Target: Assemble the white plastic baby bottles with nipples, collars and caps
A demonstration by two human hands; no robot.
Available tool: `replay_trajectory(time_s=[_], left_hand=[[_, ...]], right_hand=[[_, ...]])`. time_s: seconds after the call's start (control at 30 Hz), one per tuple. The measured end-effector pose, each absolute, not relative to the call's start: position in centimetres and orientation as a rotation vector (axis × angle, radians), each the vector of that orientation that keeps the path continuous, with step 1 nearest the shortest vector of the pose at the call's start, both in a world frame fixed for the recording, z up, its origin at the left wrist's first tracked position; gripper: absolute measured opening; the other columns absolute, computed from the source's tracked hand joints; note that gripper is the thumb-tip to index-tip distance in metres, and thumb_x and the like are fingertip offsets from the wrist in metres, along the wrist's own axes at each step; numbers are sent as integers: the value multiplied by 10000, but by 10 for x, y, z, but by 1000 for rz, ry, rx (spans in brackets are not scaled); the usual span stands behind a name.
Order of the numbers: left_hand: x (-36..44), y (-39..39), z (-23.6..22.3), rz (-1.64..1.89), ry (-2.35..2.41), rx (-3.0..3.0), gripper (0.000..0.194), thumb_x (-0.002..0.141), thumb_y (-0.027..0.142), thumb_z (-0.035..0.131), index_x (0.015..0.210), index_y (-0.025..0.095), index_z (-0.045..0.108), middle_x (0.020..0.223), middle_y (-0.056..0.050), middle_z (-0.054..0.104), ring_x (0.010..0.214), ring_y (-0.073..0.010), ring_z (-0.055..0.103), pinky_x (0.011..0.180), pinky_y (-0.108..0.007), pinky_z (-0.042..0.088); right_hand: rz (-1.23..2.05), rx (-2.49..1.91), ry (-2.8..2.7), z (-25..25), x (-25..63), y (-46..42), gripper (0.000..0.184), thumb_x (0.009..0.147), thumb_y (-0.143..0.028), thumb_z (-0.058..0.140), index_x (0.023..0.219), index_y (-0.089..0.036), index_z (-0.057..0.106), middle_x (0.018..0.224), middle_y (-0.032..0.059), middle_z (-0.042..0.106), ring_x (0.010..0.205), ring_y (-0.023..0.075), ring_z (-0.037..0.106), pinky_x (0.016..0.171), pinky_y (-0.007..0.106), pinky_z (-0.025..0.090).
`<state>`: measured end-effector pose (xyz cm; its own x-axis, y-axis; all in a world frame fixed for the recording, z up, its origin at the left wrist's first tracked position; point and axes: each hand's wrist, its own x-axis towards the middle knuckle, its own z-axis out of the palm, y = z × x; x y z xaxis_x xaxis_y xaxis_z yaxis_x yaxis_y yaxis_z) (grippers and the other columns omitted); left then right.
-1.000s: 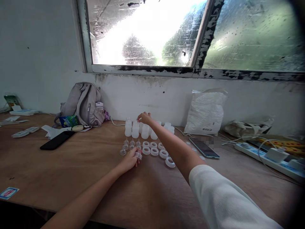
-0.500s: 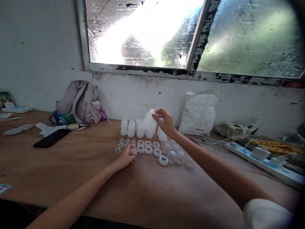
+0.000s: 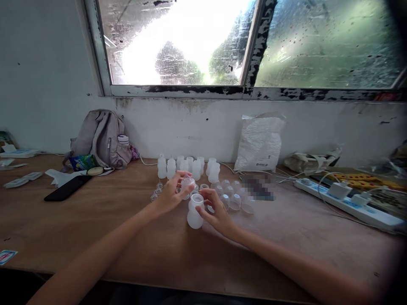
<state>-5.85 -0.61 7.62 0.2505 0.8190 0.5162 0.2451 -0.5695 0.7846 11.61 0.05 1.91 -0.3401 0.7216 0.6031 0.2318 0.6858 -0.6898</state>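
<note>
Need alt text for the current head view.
A person's right hand holds an open-topped frosted bottle at a brown table; the left hand holds a clear part near its mouth. More bottles stand before the wall.

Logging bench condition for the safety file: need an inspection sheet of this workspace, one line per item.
Surface: brown tabletop, sticker at near left.
Parts: bottles standing near the wall; clear domes at right; rings partly hidden by the hands.
Clutter: backpack, black phone, tissue, white bag.
Hands: left hand holds a clear piece; right hand holds an upright, open bottle.
Cables: loose cords by the power strip.
Surroundings: stained wall; window, frame paint peeling.
Spills: nothing seen.
</note>
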Motion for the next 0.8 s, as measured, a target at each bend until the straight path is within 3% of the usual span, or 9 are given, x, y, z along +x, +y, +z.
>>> replay_trajectory(time_s=[0.4,0.8], left_hand=[[-31,-9,26,1396,928,1977,326,765,286,521,1073,192,469,1089,-72,527,968,-181,509,833,-296,410],[-34,-12,25,1439,870,1924,325,746,280,548,1051,193,477,1093,-72,532,1000,-198,505,874,-320,400]], right_hand=[[930,-731,-1928,1,115,-5,548,684,-244,619,1120,-267,287,991,34,527,871,166,543,735,314,463],[1018,-705,-1970,-4,113,4,392,675,-292,628,1025,-200,475,936,28,546,904,188,531,790,334,458]])
